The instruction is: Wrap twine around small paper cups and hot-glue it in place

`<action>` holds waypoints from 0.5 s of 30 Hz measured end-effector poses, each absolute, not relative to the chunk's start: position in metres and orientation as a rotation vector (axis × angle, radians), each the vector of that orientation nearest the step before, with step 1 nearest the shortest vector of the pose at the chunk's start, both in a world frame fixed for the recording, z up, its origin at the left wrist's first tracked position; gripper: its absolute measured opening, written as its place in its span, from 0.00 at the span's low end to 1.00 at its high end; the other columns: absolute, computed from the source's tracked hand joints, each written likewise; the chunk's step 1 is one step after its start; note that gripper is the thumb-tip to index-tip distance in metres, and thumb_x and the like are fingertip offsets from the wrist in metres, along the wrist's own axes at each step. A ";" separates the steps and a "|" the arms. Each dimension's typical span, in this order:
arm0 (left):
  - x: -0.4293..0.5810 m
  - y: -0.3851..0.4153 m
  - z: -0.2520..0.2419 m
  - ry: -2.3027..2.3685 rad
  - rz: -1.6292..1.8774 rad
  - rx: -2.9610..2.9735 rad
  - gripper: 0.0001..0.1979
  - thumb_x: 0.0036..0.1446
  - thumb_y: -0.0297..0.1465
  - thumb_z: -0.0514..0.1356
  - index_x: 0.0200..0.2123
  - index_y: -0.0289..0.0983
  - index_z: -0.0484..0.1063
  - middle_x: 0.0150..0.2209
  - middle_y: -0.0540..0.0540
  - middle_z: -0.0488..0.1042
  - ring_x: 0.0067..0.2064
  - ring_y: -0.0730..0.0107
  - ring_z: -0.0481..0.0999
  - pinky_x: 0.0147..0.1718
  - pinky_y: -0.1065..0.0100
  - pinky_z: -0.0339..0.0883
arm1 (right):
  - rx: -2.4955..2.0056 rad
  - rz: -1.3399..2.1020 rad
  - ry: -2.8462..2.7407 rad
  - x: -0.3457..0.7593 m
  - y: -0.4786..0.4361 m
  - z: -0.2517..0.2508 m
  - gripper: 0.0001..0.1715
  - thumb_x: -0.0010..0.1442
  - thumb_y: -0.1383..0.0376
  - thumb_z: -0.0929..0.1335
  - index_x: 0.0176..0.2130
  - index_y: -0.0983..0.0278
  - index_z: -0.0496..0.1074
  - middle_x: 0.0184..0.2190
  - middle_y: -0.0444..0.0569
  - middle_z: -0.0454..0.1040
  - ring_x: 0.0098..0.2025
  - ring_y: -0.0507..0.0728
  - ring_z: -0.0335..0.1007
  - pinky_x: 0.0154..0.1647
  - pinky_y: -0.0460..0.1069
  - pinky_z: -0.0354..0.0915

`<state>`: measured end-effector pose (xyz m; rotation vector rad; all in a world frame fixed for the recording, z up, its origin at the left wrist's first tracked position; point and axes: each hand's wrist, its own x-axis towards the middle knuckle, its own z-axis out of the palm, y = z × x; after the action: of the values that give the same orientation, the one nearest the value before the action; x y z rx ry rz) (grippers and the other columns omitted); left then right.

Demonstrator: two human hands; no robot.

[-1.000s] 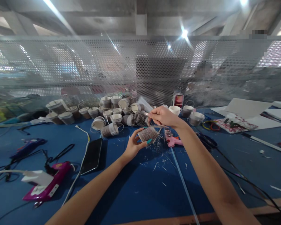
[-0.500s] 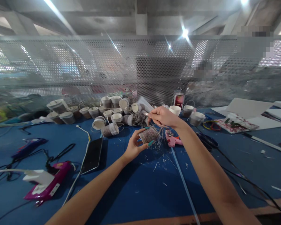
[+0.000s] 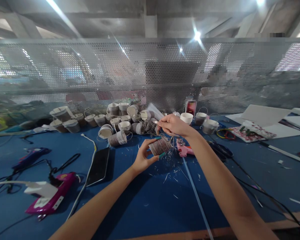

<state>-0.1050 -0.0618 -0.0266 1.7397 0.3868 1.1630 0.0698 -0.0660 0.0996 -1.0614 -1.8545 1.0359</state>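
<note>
My left hand [image 3: 142,156] is closed around a small paper cup wrapped in brown cord [image 3: 160,145], held on its side above the blue table [image 3: 145,200]. My right hand [image 3: 173,124] hovers just above the cup, its fingers pinched on a thin strand that runs down to the cup. Small white scraps [image 3: 173,166] lie scattered on the table under both hands.
A heap of wrapped paper cups [image 3: 115,121] lines the back by the perforated screen [image 3: 90,73]. A pink glue gun [image 3: 185,150] and a glue stick [image 3: 196,196] lie right of my hands. A black phone [image 3: 98,166] with white cable, a magenta tool [image 3: 52,196] and papers [image 3: 255,128] lie around.
My left hand has turned the wrapped cup slightly and shifted it a little to the right. My right hand stays pinched just above it.
</note>
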 end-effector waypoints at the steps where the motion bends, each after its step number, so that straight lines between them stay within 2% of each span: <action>1: -0.105 -0.062 -0.026 0.388 1.166 1.747 0.28 0.43 0.29 0.65 0.50 0.43 0.63 0.47 0.43 0.61 0.48 0.59 0.65 0.41 0.59 0.68 | -1.060 1.038 -1.854 0.070 -0.066 0.099 0.16 0.59 0.64 0.61 0.24 0.69 0.67 0.06 0.35 0.58 0.07 0.43 0.44 0.09 0.41 0.42; 9: -0.107 -0.063 -0.028 0.396 1.200 1.778 0.28 0.42 0.29 0.65 0.49 0.43 0.64 0.48 0.42 0.61 0.49 0.56 0.63 0.40 0.60 0.67 | -1.050 1.043 -1.857 0.070 -0.065 0.099 0.16 0.60 0.65 0.61 0.25 0.69 0.68 0.06 0.36 0.58 0.08 0.42 0.45 0.11 0.41 0.44; 15: -0.108 -0.064 -0.027 0.366 1.209 1.805 0.28 0.43 0.27 0.65 0.49 0.44 0.63 0.47 0.43 0.60 0.49 0.58 0.63 0.40 0.62 0.66 | -1.034 1.048 -1.856 0.069 -0.066 0.101 0.16 0.60 0.66 0.61 0.24 0.70 0.68 0.06 0.36 0.58 0.08 0.42 0.45 0.11 0.41 0.44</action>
<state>-0.1079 -0.0639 -0.0274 1.8049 0.3661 1.2091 0.0686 -0.0663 0.1006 -1.0339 -1.8562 1.0477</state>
